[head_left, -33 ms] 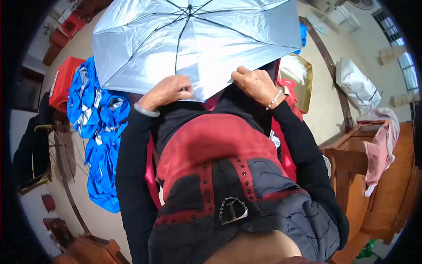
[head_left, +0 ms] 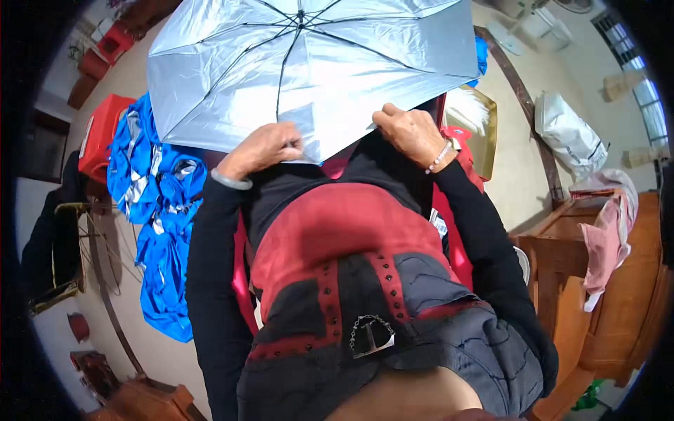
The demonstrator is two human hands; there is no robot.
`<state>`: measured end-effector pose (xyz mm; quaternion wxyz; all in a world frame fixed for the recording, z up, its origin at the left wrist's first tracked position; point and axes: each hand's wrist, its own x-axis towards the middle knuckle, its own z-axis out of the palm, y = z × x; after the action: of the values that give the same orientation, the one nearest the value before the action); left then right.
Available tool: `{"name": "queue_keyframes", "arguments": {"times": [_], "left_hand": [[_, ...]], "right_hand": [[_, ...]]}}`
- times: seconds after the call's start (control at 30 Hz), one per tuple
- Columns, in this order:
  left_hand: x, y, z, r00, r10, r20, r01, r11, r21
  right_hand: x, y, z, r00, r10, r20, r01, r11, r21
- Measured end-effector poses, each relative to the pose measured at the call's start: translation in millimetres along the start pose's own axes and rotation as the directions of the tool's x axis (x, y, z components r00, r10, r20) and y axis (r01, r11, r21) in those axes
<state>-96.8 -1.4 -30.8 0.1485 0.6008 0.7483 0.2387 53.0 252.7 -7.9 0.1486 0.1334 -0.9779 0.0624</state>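
Note:
An opened umbrella (head_left: 365,67) spreads before me, its silvery inner side and thin dark ribs facing up. My left hand (head_left: 265,149), a pale bangle at its wrist, is closed at the near edge, with fingers curled on the silvery cloth beside a rib. Further right, my right hand (head_left: 413,137), wearing a beaded bracelet, pinches the slanting edge of the same canopy between thumb and fingers. The fingertips of both hands are partly hidden. Between the hands, a corner of the canopy hangs down toward my lap.
Crumpled blue and silver cloth (head_left: 165,274) lies at left beside a red container (head_left: 102,137). On the right are a gold-coloured box (head_left: 484,144) with white strands, a white sack (head_left: 569,133) and wooden furniture (head_left: 625,281) with a pink cloth (head_left: 604,245) draped over it.
The umbrella has shifted very slightly to the left. Both hands keep their hold on its near edge.

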Motion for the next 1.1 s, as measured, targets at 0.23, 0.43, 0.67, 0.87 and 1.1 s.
{"name": "queue_keyframes", "arguments": {"times": [0.23,0.43,0.67,0.87,1.1], "left_hand": [[-31,-25,-10,0.992,-0.057,-0.112,0.08,0.973,0.216],[-32,-19,-27,0.905,-0.349,-0.244,0.425,0.767,0.481],[-39,-13,-35,0.887,-0.279,-0.369,0.453,0.685,0.571],[-13,21,-36,0.845,-0.12,-0.521,0.336,0.877,0.343],[16,73,-7,0.906,0.095,-0.412,-0.007,0.978,0.21]], "right_hand": [[-25,53,-26,0.937,0.316,-0.15,-0.344,0.911,-0.228],[-29,68,-38,0.933,0.33,-0.142,-0.357,0.893,-0.273],[-30,73,-31,0.943,0.305,-0.134,-0.327,0.921,-0.209],[-25,56,-33,0.975,0.216,-0.059,-0.222,0.967,-0.125],[-11,13,-27,1.0,0.019,0.01,-0.02,0.995,0.097]]}}
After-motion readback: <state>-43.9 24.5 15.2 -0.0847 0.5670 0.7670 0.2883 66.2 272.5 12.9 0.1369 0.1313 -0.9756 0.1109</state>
